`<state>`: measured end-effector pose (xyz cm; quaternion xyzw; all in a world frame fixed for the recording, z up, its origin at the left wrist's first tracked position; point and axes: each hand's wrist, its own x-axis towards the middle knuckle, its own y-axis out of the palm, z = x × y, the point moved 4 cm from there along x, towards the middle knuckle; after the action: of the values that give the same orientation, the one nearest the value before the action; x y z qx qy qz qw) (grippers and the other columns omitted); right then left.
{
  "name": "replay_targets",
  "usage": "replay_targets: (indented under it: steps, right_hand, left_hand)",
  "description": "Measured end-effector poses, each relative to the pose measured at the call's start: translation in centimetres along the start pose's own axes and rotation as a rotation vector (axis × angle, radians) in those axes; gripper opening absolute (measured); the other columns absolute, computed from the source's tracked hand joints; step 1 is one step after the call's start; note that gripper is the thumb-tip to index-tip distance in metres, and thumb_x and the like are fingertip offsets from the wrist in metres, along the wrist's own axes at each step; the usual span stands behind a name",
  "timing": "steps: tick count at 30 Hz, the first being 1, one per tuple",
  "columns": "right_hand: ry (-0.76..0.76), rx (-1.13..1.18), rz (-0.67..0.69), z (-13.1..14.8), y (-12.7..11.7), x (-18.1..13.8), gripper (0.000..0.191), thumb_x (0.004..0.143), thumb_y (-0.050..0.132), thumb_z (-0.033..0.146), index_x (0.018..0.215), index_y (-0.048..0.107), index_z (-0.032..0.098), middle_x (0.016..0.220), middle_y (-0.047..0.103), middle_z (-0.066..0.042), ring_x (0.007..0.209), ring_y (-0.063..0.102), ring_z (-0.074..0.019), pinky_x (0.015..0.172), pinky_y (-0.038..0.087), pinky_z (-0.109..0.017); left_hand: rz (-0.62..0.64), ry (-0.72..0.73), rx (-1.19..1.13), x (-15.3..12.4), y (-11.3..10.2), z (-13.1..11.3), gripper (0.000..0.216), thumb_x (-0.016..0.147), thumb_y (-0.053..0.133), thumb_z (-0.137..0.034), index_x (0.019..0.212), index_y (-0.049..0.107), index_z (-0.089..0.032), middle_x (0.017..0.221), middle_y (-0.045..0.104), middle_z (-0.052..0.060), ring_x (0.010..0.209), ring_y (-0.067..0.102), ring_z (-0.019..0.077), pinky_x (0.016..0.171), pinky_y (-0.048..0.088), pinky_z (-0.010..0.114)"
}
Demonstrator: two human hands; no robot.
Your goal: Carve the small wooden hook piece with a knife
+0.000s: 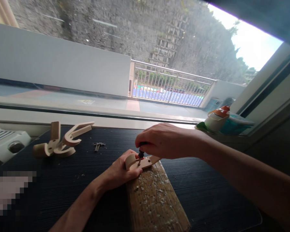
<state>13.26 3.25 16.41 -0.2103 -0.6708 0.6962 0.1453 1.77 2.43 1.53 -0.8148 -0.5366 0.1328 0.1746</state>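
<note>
My left hand (pixel 122 170) is closed around the curved end of a pale wooden hook (pixel 147 163), pressing it onto a worn wooden block (pixel 157 196). Above it, my right hand (pixel 157 141) wraps the handle of a screwdriver (pixel 140 154), mostly hidden by the fingers. Its metal shaft points down to a hole near the curve of the hook; a second dark hole shows farther along the flat part. Whether a screw sits under the tip, I cannot make out.
Several more wooden hooks (pixel 62 141) lie piled on the dark table (pixel 106 199) to the left, near a small heap of screws (pixel 98 146). A white appliance (pixel 8 143) stands at far left. On the right sill are a bottle (pixel 216 119) and a teal container (pixel 236 124).
</note>
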Motion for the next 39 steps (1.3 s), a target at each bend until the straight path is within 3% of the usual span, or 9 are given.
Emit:
replay_targets:
  steps: [6, 12, 19, 39]
  right_hand:
    - [0.067, 0.023, -0.033, -0.1, 1.4, 0.2, 0.024, 0.091, 0.037, 0.028, 0.086, 0.058, 0.018, 0.069, 0.057, 0.000, 0.057, 0.039, -0.0095, 0.055, 0.024, -0.025]
    - [0.373, 0.036, -0.154, -2.0, 2.8, 0.3, 0.036, 0.090, 0.039, 0.041, 0.074, 0.058, 0.015, 0.058, 0.050, 0.000, 0.050, 0.031, -0.0085, 0.050, 0.020, -0.026]
    - [0.447, 0.076, -0.324, -4.2, 1.7, -2.4, 0.036, 0.090, 0.038, 0.041, 0.080, 0.061, 0.016, 0.055, 0.048, 0.002, 0.048, 0.031, -0.0075, 0.050, 0.020, -0.026]
    - [0.281, 0.052, -0.220, -3.4, 2.8, -2.8, 0.026, 0.090, 0.039, 0.030, 0.080, 0.059, 0.016, 0.062, 0.054, 0.000, 0.052, 0.035, -0.0082, 0.054, 0.023, -0.024]
  left_hand:
    - [-0.004, -0.023, 0.006, 0.1, 0.0, 0.0, 0.035, 0.072, 0.057, -0.034, 0.102, 0.053, -0.018, 0.092, 0.062, 0.001, 0.083, 0.059, 0.0182, 0.071, 0.045, 0.027]
    - [-0.007, 0.021, -0.005, 0.1, 0.0, 0.1, 0.032, 0.072, 0.058, -0.034, 0.101, 0.056, -0.020, 0.100, 0.060, 0.001, 0.087, 0.059, 0.0180, 0.076, 0.046, 0.026]
    - [-0.007, 0.017, 0.069, 0.1, -0.1, -0.3, 0.036, 0.072, 0.055, -0.036, 0.104, 0.062, -0.023, 0.103, 0.059, 0.002, 0.090, 0.059, 0.0200, 0.079, 0.046, 0.027]
    - [0.012, 0.032, 0.102, 0.3, -0.1, -0.3, 0.034, 0.075, 0.054, -0.036, 0.106, 0.062, -0.026, 0.105, 0.056, 0.001, 0.092, 0.057, 0.0198, 0.081, 0.046, 0.026]
